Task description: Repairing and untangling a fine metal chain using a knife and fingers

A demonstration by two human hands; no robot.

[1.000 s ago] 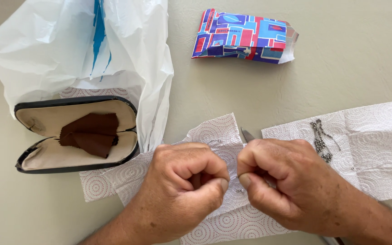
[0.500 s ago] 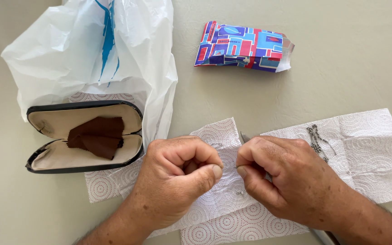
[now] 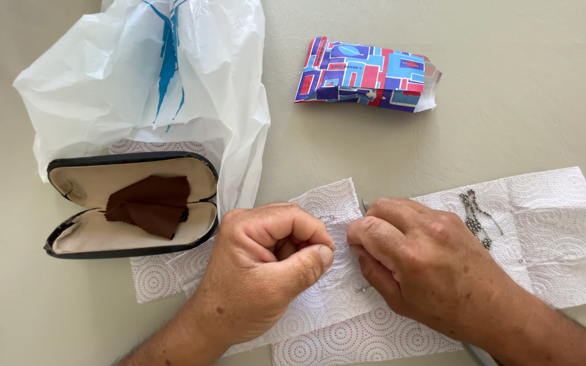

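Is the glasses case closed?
No, the glasses case lies open on the table, with a brown cloth inside it.

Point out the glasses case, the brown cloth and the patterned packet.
glasses case (image 3: 86,184): head view, on the beige lining of the open lid.
brown cloth (image 3: 147,207): head view, middle of the cloth.
patterned packet (image 3: 364,73): head view, middle of its top face.

Head camera looks straight down, close over the table.

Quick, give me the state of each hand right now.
Left hand: closed in a fist, pinching something too small to identify.
Right hand: fingers curled shut, tips meeting the left; contents hidden.
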